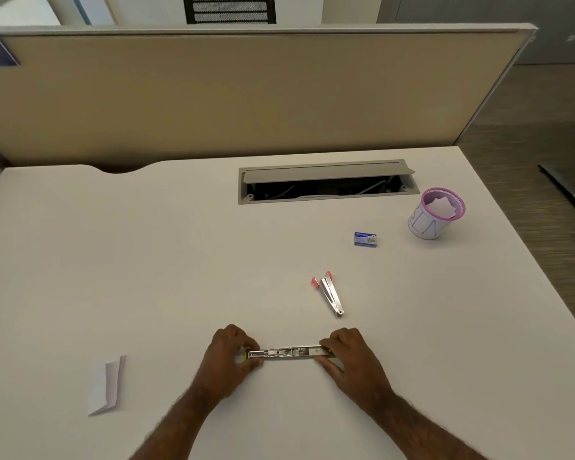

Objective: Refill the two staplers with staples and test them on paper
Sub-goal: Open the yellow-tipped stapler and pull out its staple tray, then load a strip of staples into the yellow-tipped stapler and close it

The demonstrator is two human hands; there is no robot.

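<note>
- The white desk [146, 260] fills most of the view, and a beige partition panel [213, 94] stands along its far edge.
- A grey cable hatch [326, 180] is set in the far part of the desk; its flap is lifted, and dark space with cables shows under it.
- A pink mesh cup [436, 215] stands near the right edge of the desk, just in front of the hatch's right end. It has white paper around it and some white paper inside.
- A folded piece of white paper [107, 386] lies on the near left of the desk, well apart from the hands.
- The left hand [229, 360] has its fingers curled and pinches the left end of the opened stapler. The right hand [349, 356] pinches the right end in the same way.
- The opened stapler [289, 352] is folded out flat in one long metal line, lying left to right on the desk between the two hands, with a little yellow at each end.
- The second stapler [331, 295], silver with pink ends, lies on the desk just beyond the right hand, opened in a narrow V. No hand touches it.
- A small blue staple box [365, 239] lies farther back, between the second stapler and the mesh cup.
</note>
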